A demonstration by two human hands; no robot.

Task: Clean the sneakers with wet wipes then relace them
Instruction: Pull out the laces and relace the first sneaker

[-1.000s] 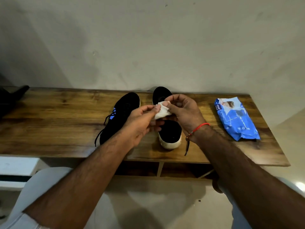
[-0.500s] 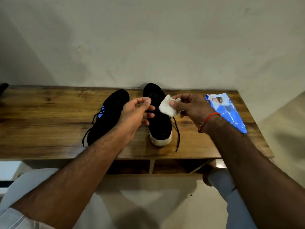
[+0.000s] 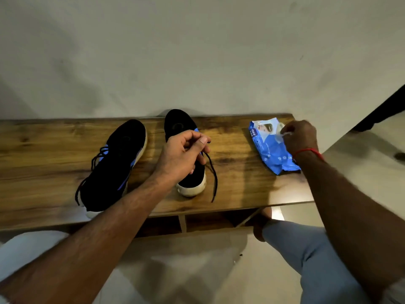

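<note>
Risk of dragging right sneaker (image 3: 178,126) off table (image 3: 236,172), frame centre: left hand (image 3: 182,155) pinching lace (image 3: 212,172); right hand (image 3: 299,137), fingers curled at wipes pack (image 3: 269,150), centre right; left sneaker (image 3: 118,163) lying beside

A home, seemingly: a low wooden shoe bench (image 3: 241,172) with open cubbies is standing against a plain painted wall (image 3: 197,51) on pale glossy floor tiles (image 3: 361,163).
</note>
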